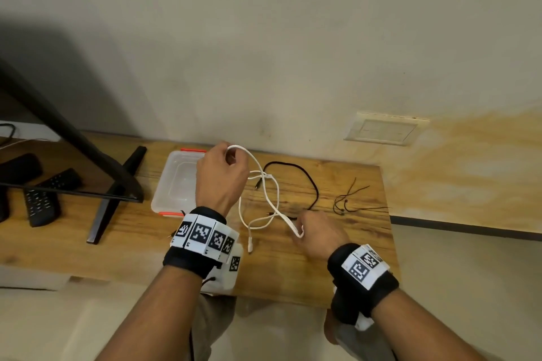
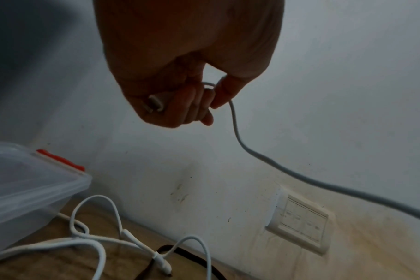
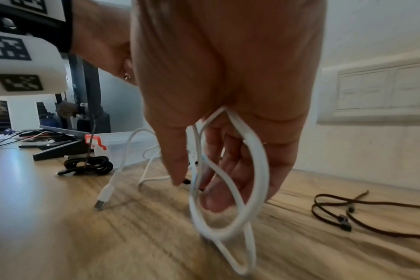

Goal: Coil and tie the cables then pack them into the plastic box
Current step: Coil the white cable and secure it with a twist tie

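A white cable (image 1: pixel 262 167) is stretched between my two hands above the wooden table (image 1: pixel 278 272). My raised left hand (image 1: pixel 225 167) grips one end, and the plug (image 2: pixel 156 103) shows inside its curled fingers. My right hand (image 1: pixel 315 231), low over the table, holds several loops of the same cable (image 3: pixel 228 189) round its fingers. More white cable (image 2: pixel 96 238) with a USB plug (image 3: pixel 99 204) lies loose on the table. The clear plastic box (image 1: pixel 176 182) with orange clips stands open behind my left hand. A black cable (image 1: pixel 311 182) lies uncoiled beyond my right hand.
Thin black ties (image 1: pixel 349 202) lie at the table's right end. A coiled black cable (image 3: pixel 89 164) rests near the box. A monitor stand (image 1: pixel 117 184) and remote controls (image 1: pixel 44 199) occupy the left. A wall socket plate (image 1: pixel 381 129) sits behind the table.
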The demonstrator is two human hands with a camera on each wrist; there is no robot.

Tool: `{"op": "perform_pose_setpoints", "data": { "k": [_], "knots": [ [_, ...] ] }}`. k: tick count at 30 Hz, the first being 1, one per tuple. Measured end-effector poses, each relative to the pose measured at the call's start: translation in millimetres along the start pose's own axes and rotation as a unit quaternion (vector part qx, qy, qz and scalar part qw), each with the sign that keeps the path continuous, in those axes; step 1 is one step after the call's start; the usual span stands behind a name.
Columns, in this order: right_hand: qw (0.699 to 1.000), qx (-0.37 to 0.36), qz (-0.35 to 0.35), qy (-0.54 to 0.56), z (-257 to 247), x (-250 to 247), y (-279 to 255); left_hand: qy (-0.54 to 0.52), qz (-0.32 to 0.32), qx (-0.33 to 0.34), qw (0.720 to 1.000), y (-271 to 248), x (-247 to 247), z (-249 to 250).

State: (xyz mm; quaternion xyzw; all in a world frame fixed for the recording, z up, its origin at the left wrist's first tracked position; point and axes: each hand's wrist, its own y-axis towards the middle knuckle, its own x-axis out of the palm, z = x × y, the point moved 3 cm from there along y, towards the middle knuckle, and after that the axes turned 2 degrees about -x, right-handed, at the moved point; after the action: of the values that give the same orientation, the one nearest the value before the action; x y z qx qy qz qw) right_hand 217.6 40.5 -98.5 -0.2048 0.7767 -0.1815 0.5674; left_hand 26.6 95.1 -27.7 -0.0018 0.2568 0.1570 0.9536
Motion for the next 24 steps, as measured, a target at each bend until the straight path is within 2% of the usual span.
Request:
{"op": "perform_pose_setpoints", "data": {
  "k": [3, 5, 7, 9, 12, 14, 16, 18, 20, 22, 24],
  "knots": [
    [0.994, -0.008, -0.107, -0.025, -2.3, -10.2, -8.4, 0.018, -0.017, -0.036, 0.999, -4.3, 3.9, 0.2],
    [0.991, -0.037, -0.128, 0.006, -4.2, -30.8, -17.0, 0.023, -0.018, -0.037, 0.999, -4.5, 4.1, 2.4],
    [0.984, -0.082, -0.123, 0.099, -6.1, -51.3, -25.5, 0.025, -0.019, -0.033, 0.999, -3.4, 4.9, 3.3],
    [0.965, -0.121, -0.101, 0.211, -12.3, -63.9, -30.3, 0.018, -0.036, -0.03, 0.999, -4.2, 9.3, 3.6],
    [0.944, -0.14, 0.019, 0.298, -27.7, -67.6, -22.3, -0.094, -0.101, -0.073, 0.988, -6.4, 20.3, 4.0],
    [0.941, -0.143, 0.117, 0.283, -35.1, -67.5, -11.9, -0.235, -0.165, -0.133, 0.949, -10.7, 28.7, 9.0],
    [0.93, -0.147, 0.203, 0.268, -37.4, -68.3, -6.9, -0.373, -0.221, -0.186, 0.882, -15.3, 34.6, 17.6],
    [0.922, -0.156, 0.26, 0.24, -37.5, -69.1, -6.3, -0.467, -0.26, -0.188, 0.824, -17.4, 36.9, 25.3],
    [0.931, -0.166, 0.264, 0.19, -39.1, -67.0, -8.6, -0.508, -0.27, -0.16, 0.802, -16.3, 37.0, 25.8],
    [0.941, -0.185, 0.249, 0.134, -40.0, -63.6, -13.6, -0.501, -0.251, -0.128, 0.818, -13.6, 36.6, 23.6],
    [0.95, -0.207, 0.219, 0.087, -42.6, -60.2, -20.3, -0.454, -0.233, -0.096, 0.855, -11.1, 35.3, 18.9]
  ]
}}
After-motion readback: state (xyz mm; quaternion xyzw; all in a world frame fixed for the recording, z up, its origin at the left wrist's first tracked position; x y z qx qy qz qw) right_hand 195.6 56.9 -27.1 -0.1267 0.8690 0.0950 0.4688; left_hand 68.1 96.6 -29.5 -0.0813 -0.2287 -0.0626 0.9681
